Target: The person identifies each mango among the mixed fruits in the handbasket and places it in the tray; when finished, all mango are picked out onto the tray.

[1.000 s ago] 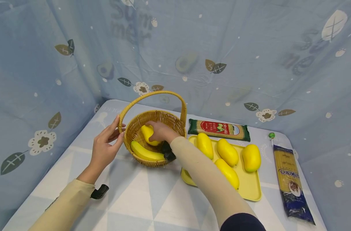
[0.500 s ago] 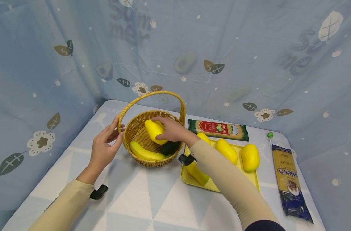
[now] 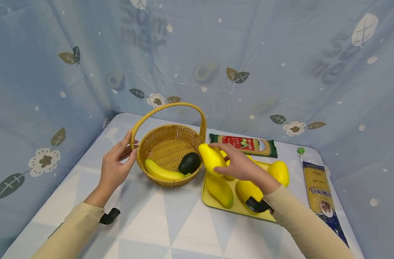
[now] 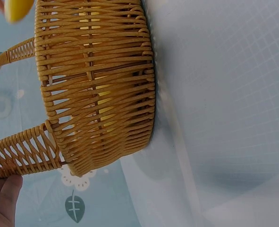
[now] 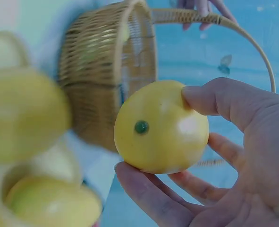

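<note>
In the head view my left hand [image 3: 117, 163] pinches the base of the handle on the wicker basket [image 3: 166, 145]. The left wrist view shows its fingertips [image 4: 9, 194] against the woven handle. My right hand [image 3: 239, 162] holds a yellow mango [image 3: 212, 159] over the left part of the yellow tray [image 3: 242, 212], just right of the basket rim. Thumb and fingers curl round the fruit, its green stem spot showing in the right wrist view. Inside the basket lie a banana [image 3: 162, 172] and a dark green avocado [image 3: 189, 163].
Several yellow mangoes [image 3: 279, 172] lie on the tray, partly hidden by the right hand and arm. Behind it is a green-and-red pasta packet [image 3: 245, 144]. A blue-and-gold pasta packet [image 3: 321, 194] and a green lollipop [image 3: 301, 151] lie at the right. Patterned curtains surround the table.
My right hand has lifted the mango out of the basket and carried it right, over the tray. The avocado is now fully visible. My left hand stays at the basket handle.
</note>
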`<state>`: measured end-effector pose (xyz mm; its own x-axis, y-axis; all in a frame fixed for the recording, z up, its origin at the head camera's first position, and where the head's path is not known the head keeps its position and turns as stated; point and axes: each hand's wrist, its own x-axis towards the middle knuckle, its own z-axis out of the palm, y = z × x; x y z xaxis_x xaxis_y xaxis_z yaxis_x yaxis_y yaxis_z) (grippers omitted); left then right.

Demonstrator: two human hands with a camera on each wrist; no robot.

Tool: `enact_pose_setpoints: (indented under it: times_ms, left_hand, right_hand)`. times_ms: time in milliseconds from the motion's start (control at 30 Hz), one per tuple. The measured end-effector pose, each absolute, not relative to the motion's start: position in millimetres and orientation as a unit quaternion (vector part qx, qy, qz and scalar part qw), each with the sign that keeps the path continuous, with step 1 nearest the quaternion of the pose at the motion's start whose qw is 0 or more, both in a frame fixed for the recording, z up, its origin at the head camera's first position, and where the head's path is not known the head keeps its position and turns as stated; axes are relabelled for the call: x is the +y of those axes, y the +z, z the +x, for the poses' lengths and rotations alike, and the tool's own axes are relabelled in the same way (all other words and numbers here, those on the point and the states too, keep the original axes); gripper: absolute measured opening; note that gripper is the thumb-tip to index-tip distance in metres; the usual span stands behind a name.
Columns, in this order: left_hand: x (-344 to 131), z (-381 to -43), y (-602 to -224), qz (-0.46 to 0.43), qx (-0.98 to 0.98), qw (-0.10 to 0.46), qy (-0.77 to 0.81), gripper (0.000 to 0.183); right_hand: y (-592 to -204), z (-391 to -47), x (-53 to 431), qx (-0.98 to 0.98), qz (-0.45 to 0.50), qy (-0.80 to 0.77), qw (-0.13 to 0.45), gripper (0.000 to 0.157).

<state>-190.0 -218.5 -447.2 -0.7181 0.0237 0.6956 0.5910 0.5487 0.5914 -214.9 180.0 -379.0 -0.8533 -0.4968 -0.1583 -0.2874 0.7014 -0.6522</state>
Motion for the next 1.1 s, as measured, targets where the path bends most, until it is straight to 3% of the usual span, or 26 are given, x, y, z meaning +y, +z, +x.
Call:
enact_pose_setpoints:
  times_ms: [400,600,1100]
  left_hand:
    - [-221,-187,-446,-0.177,-0.816,0.326,-0.443,0.079]
    - [-222,-187,-449,-0.172,-0.822,0.324,-0.436,0.079]
    - [-210,-184,-438,-0.169,-0.819,0.337,-0.434,0.078]
  right_hand:
    - [-402,-156,283,0.943,-0.106,-0.292,0.117,0.077]
    - [-417,-134,318,0.953,-0.047,-0.273,0.121,0.082]
    - [-458,-115,342,0.961,0.029,-0.221,0.165,0.086]
